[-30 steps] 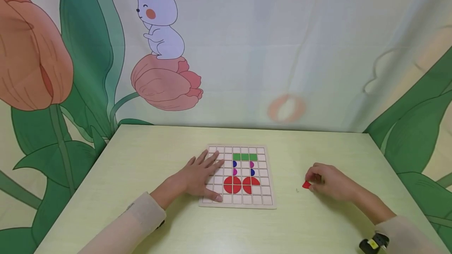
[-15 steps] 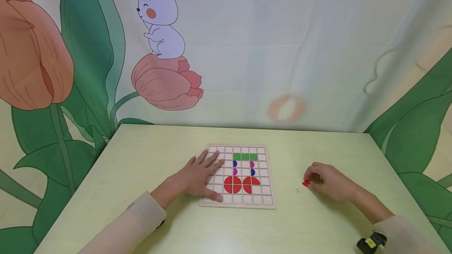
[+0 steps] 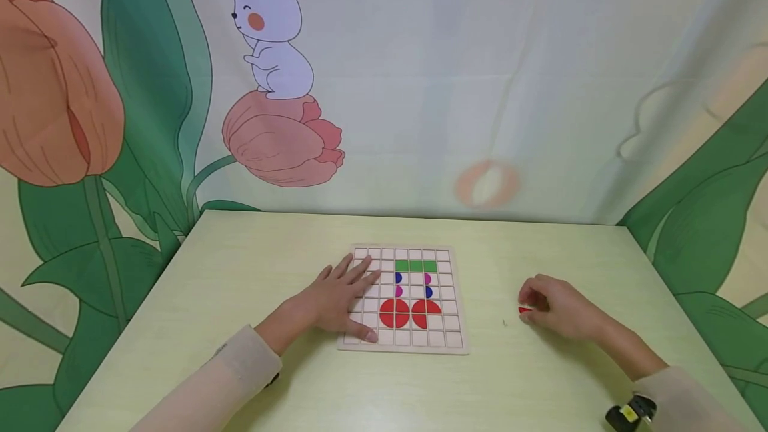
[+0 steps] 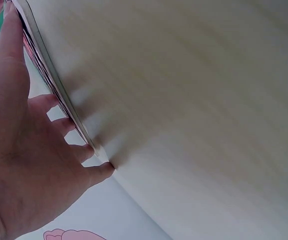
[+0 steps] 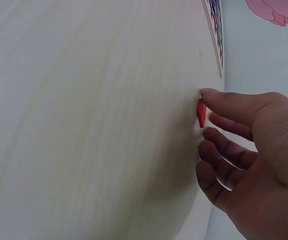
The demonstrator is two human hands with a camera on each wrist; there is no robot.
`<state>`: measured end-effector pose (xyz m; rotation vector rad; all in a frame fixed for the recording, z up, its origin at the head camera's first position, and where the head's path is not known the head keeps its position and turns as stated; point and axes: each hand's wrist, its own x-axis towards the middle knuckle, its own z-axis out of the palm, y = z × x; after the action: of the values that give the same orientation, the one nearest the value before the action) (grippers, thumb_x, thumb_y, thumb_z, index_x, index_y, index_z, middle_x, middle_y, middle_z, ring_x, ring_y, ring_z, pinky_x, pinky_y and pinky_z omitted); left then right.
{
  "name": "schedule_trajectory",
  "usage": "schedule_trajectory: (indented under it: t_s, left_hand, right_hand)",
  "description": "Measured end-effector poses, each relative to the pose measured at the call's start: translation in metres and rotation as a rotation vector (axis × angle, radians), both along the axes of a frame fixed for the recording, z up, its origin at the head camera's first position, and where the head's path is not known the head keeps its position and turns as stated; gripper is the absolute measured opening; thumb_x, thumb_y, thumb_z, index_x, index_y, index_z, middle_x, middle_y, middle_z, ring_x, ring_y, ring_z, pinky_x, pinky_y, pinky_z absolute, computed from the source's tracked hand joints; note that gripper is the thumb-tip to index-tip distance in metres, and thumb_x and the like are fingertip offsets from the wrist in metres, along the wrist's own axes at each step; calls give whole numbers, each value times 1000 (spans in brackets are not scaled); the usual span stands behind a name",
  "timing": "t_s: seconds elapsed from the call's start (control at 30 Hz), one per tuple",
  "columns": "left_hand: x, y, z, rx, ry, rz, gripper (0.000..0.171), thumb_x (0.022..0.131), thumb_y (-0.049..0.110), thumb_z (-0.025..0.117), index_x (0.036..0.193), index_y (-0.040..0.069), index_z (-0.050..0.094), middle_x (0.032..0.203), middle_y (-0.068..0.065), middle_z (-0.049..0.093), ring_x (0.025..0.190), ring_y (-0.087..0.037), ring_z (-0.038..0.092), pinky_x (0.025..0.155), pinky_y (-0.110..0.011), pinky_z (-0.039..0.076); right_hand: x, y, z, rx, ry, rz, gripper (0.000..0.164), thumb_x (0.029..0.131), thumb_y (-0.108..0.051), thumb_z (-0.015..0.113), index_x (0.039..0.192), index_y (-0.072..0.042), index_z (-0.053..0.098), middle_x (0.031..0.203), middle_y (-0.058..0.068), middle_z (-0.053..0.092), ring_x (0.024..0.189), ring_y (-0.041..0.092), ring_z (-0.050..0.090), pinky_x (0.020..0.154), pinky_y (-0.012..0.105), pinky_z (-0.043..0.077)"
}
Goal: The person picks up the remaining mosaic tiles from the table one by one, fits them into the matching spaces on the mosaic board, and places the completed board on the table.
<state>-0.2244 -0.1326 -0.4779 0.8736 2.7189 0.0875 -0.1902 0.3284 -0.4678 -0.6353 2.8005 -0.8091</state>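
Observation:
A white square grid board (image 3: 447, 340) lies on the table. My left hand (image 3: 337, 300) rests spread across its left side, fingers pointing up the board and thumb near the lower edge. To the board's right, my right hand (image 3: 567, 309) holds a small red piece (image 3: 525, 310) low over the tabletop. In the right wrist view the red piece (image 5: 201, 113) shows between thumb and fingers, close to the table surface. On the board sit a green bar (image 3: 416, 266), small blue and magenta half-rounds (image 3: 427, 279), a full red circle (image 3: 387, 307) and a three-quarter red circle (image 3: 419, 307).
The pale wooden table (image 3: 288, 385) ends at a fabric backdrop (image 3: 408, 85) printed with a rabbit, tulips and leaves. A small faint mark (image 3: 505, 323) shows on the tabletop left of the right hand. A black-and-yellow device (image 3: 630, 413) is strapped at the right wrist.
The red piece has turned in the right hand's fingers, from a broader face to a thin sliver. The left hand and the board hold their place.

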Motion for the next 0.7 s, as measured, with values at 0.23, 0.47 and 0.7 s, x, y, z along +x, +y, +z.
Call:
schedule_trajectory:
  t_s: [0.23, 0.47, 0.7]
  left_hand:
    - [0, -1, 2, 10, -4, 4, 125, 78, 88, 67, 172, 25, 14, 179, -6, 1, 163, -41, -2, 125, -69, 16]
    - [0, -1, 1, 13, -10, 6, 126, 77, 88, 67, 172, 26, 14, 179, -5, 0, 163, -40, -3, 125, -68, 15]
    - [1, 0, 3, 17, -15, 2, 124, 78, 87, 68, 172, 25, 15, 179, -6, 1, 163, -42, -2, 125, -69, 16]
  right_hand:
    - [0, 7, 0, 31, 5, 41, 18, 90, -7, 85, 96, -15, 70, 93, -4, 60, 83, 11, 55, 73, 25, 53]
    - [1, 13, 0, 33, 39, 41, 18, 90, -8, 84, 96, -14, 69, 91, -5, 58, 83, 9, 54, 73, 26, 51]
    - [3, 21, 7, 62, 4, 84, 21, 88, -3, 84, 102, -13, 72, 94, -5, 61, 84, 10, 56, 74, 26, 54]
